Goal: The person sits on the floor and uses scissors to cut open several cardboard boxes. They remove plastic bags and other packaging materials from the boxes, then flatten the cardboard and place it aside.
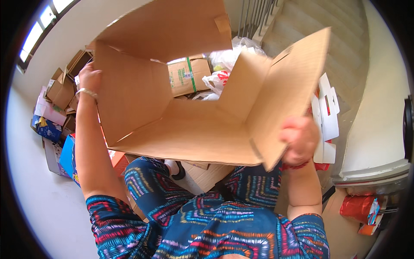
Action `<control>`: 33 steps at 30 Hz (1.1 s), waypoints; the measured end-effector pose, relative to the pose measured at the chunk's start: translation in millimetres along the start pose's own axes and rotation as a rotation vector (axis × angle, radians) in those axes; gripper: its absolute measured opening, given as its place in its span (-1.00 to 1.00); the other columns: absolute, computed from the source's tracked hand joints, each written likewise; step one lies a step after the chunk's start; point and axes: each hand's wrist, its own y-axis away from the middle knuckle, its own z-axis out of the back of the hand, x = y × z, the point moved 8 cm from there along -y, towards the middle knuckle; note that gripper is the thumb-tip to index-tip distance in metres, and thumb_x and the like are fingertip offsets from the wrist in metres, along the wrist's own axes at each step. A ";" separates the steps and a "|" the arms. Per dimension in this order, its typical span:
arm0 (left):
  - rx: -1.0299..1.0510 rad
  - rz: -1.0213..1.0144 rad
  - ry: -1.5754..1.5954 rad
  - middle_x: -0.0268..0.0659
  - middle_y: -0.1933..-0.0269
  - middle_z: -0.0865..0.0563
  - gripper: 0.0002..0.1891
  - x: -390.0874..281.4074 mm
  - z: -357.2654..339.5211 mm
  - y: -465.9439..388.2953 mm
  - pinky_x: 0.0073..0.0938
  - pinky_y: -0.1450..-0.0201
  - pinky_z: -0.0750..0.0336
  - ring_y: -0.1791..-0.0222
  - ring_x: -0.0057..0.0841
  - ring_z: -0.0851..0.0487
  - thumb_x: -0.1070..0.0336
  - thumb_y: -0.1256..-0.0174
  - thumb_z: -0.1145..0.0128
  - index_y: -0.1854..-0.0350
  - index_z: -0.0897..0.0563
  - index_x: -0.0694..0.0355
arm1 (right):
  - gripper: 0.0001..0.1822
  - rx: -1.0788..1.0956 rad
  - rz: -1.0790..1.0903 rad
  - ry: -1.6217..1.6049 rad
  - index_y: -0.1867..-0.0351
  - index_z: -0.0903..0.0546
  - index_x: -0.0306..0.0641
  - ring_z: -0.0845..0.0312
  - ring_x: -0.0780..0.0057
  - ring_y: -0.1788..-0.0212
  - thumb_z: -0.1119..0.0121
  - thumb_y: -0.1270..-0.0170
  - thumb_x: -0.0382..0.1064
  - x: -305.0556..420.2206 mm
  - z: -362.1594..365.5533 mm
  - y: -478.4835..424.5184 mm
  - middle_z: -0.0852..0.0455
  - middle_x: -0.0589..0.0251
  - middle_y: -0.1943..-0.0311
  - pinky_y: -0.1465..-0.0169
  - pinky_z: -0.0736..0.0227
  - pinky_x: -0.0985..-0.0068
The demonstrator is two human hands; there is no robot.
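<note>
A large brown cardboard box [194, 129] is held up before my chest, with an opening through which things beyond it show. My left hand [89, 77] grips its left wall near the upper edge; most of those fingers are hidden behind the cardboard. At the lower right, my right hand [299, 140], blurred, is closed on the edge of the flared right panel. Through the opening I see a closed carton [186, 76] with green tape and printing, beside white plastic bags [223, 77]. Flat cardboard [207, 176] lies below the box, between my legs.
Several small cartons [59, 90] are heaped along the left wall, with a blue box [68, 152] nearer me. White and red cardboard [325, 129] stands to the right. Stairs [310, 42] with a metal railing [255, 16] rise behind. A red packet [355, 208] sits at the lower right.
</note>
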 end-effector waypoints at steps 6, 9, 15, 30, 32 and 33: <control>-0.218 0.189 0.792 -0.40 0.46 -0.52 -0.78 35.1 25.5 67.7 -0.61 0.50 -0.35 0.56 -0.65 -0.41 0.52 0.11 0.08 0.33 -0.50 0.35 | -0.79 -0.269 0.035 0.275 0.58 -0.44 -0.20 -0.47 0.35 0.41 -0.30 0.13 -0.34 -4.4 75.8 -23.1 -0.51 0.15 0.46 0.41 -0.37 0.55; -0.217 0.409 1.099 -0.38 0.40 -0.51 -0.77 66.2 -36.1 122.2 -0.59 0.45 -0.41 0.51 -0.62 -0.44 0.54 0.09 0.08 0.29 -0.46 0.31 | -0.78 -0.286 0.132 0.363 0.56 -0.45 -0.21 -0.45 0.37 0.42 -0.33 0.12 -0.33 5.7 104.4 -32.9 -0.50 0.14 0.44 0.42 -0.36 0.56; -0.173 1.040 1.510 -0.28 0.43 -0.46 -0.82 96.8 -196.0 273.7 -0.28 0.21 -0.52 0.37 -0.33 -0.50 0.59 0.13 0.12 0.40 -0.43 0.29 | -0.76 -0.325 0.259 0.566 0.53 -0.45 -0.16 -0.39 0.45 0.47 -0.37 0.10 -0.33 42.0 144.1 -58.1 -0.47 0.20 0.38 0.48 -0.28 0.63; 1.006 -0.052 0.324 0.01 -0.07 -0.52 -0.32 -94.6 -222.1 296.5 -0.35 -0.18 -0.32 -0.12 -0.17 -0.46 -0.17 -0.06 -0.14 -0.13 -0.45 0.24 | -0.83 -0.155 0.008 0.643 0.68 -0.44 -0.27 -0.36 0.38 0.55 -0.09 0.36 -0.59 40.3 132.7 -56.6 -0.42 0.14 0.58 0.50 -0.26 0.59; 1.110 -0.341 0.878 0.03 -0.23 -0.34 -0.25 -172.7 -201.1 311.0 -0.33 -0.27 -0.20 -0.24 -0.13 -0.30 -0.21 -0.11 -0.09 -0.25 -0.31 0.23 | -0.83 -0.063 0.032 0.676 0.68 -0.43 -0.29 -0.36 0.36 0.56 -0.03 0.38 -0.61 31.8 132.6 -65.3 -0.40 0.14 0.61 0.51 -0.27 0.56; 1.183 -0.478 0.981 0.03 -0.29 -0.24 -0.22 -203.4 -190.2 323.8 -0.32 -0.31 -0.15 -0.30 -0.10 -0.21 -0.21 -0.12 -0.09 -0.29 -0.25 0.21 | -0.82 -0.019 0.041 0.690 0.68 -0.43 -0.30 -0.37 0.35 0.57 0.00 0.39 -0.63 28.1 132.5 -68.2 -0.39 0.14 0.62 0.51 -0.27 0.55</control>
